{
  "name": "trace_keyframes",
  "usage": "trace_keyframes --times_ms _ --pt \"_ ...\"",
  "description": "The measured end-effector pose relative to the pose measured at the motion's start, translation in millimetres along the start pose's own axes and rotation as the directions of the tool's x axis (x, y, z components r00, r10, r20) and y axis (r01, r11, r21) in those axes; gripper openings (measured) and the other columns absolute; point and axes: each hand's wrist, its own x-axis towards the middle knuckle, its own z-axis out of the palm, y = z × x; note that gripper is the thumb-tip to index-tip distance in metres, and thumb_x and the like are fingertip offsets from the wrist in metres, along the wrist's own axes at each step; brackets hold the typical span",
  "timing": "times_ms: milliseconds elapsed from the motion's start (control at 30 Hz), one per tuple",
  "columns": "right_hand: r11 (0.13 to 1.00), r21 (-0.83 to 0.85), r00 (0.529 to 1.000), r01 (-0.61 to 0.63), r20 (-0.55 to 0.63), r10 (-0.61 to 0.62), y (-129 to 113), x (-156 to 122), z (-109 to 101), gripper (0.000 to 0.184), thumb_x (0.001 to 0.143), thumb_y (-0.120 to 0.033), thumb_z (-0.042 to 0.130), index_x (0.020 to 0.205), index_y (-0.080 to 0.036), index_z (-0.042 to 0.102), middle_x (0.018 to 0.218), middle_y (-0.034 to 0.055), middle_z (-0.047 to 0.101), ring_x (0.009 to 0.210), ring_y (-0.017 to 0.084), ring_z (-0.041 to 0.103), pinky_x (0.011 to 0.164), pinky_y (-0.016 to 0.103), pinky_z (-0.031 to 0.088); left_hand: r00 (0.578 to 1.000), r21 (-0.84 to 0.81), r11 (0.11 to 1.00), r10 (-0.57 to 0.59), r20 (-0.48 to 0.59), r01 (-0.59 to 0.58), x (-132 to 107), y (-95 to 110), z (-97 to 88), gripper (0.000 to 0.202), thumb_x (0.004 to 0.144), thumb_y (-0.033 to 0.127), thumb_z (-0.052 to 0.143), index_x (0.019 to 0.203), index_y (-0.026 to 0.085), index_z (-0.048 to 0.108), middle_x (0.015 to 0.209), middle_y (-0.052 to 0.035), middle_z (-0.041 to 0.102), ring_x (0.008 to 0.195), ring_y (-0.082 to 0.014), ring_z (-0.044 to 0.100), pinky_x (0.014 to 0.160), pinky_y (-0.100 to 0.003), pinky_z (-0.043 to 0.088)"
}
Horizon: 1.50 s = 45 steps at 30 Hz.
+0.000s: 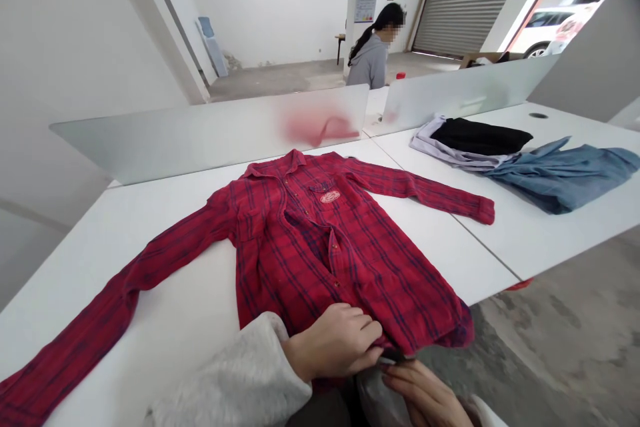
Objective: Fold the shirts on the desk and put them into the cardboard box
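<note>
A red plaid shirt (310,247) lies spread face up on the white table (190,320), collar away from me, both sleeves stretched out sideways. My left hand (337,340), in a pale fleece sleeve, is closed on the shirt's bottom hem at the table's near edge. My right hand (425,395) sits just below the edge, fingers curled and pinching the same hem from underneath.
A frosted divider panel (200,137) runs along the table's far side. On the adjoining table to the right lie a blue garment (565,173), a black garment (480,137) and a lilac one (445,150). A person in a grey hoodie (373,57) sits beyond the divider. Concrete floor lies to the right.
</note>
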Motion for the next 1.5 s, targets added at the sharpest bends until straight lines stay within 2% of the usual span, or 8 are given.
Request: trace_keyframes --times_ms 233,400,633,700,867,1033,1167,1500 --pt "0.993 -0.110 0.998 -0.045 -0.039 0.041 -9 32 -10 0.034 0.088 -0.011 0.041 0.115 -0.018 0.062 0.100 0.0071 0.070 0.102 0.017 0.062 0.089 0.028 0.050 0.951 0.009 0.998 0.065 -0.301 -0.065 -1 -4 -13.0 0.016 0.094 0.026 0.042 0.090 0.017 0.056 0.064 0.0041 0.059 0.060 -0.0103 0.056 0.056 -0.026 0.041" --pt "0.977 -0.118 0.978 -0.180 0.085 0.191 -6 42 4 0.030 0.089 -0.015 0.035 0.083 -0.018 0.064 0.071 0.0065 0.066 0.065 0.016 0.063 0.062 0.025 0.052 0.908 -0.002 0.996 0.082 -0.412 -0.091 -4 -4 -17.7 0.018 0.094 0.025 0.042 0.102 0.017 0.056 0.062 0.0042 0.060 0.056 -0.0095 0.055 0.053 -0.026 0.040" --pt "0.737 -0.306 0.790 -0.602 -0.361 0.496 85 1 -23 0.028 0.083 -0.028 0.039 0.096 -0.019 0.063 0.084 0.0109 0.068 0.080 0.024 0.063 0.070 0.038 0.053 0.859 0.020 0.975 0.206 -0.469 -0.223 -10 -10 -9.7 0.015 0.091 0.021 0.045 0.098 0.017 0.057 0.056 0.0053 0.057 0.049 -0.0093 0.049 0.049 -0.026 0.037" --pt "0.744 -0.350 0.817 -0.569 -0.343 0.463 104 -5 -38 0.030 0.081 -0.028 0.042 0.100 -0.017 0.062 0.095 0.0136 0.067 0.092 0.026 0.061 0.078 0.042 0.052 0.853 -0.004 0.973 0.202 -0.482 -0.233 -11 -12 -8.0 0.015 0.090 0.021 0.045 0.098 0.017 0.057 0.057 0.0048 0.057 0.049 -0.0090 0.049 0.048 -0.025 0.036" --pt "0.801 -0.434 0.910 -0.412 -0.244 0.336 111 -2 -46 0.032 0.078 -0.024 0.045 0.106 -0.016 0.060 0.104 0.0142 0.064 0.105 0.030 0.055 0.097 0.059 0.036 0.875 -0.029 0.956 0.254 -0.413 -0.292 -11 -13 -5.4 0.014 0.087 0.024 0.047 0.090 0.017 0.060 0.059 0.0028 0.057 0.052 -0.0097 0.051 0.049 -0.025 0.037" --pt "0.782 -0.331 0.810 -0.528 -0.472 0.348 104 5 -42 0.017 0.082 -0.022 0.047 0.094 -0.018 0.058 0.090 0.0100 0.060 0.087 0.024 0.056 0.078 0.042 0.049 0.961 -0.086 0.977 0.173 -0.217 -0.195 -8 -14 -5.2 0.036 0.092 0.042 0.043 0.112 0.019 0.060 0.105 -0.0096 0.065 0.100 -0.0202 0.059 0.087 -0.036 0.046" --pt "0.697 -0.291 0.683 -0.655 -0.622 0.382 111 6 -46 0.031 0.078 -0.027 0.053 0.106 -0.013 0.056 0.094 0.0119 0.057 0.090 0.026 0.054 0.082 0.046 0.046 1.000 -0.049 0.999 -0.004 -0.027 0.003 -9 -22 4.5 0.055 0.096 0.045 0.032 0.143 0.016 0.031 0.148 -0.0119 0.035 0.140 -0.0239 0.023 0.113 -0.044 0.023" --pt "0.713 -0.322 0.773 -0.623 -0.393 0.498 144 5 -77 0.039 0.067 -0.017 0.039 0.096 -0.018 0.067 0.084 0.0082 0.069 0.078 0.023 0.061 0.076 0.039 0.050 0.997 -0.068 0.997 0.041 0.063 -0.037 -14 -27 13.7 0.062 0.093 0.053 0.035 0.144 0.018 0.029 0.148 -0.0108 0.034 0.141 -0.0246 0.019 0.114 -0.051 0.017"
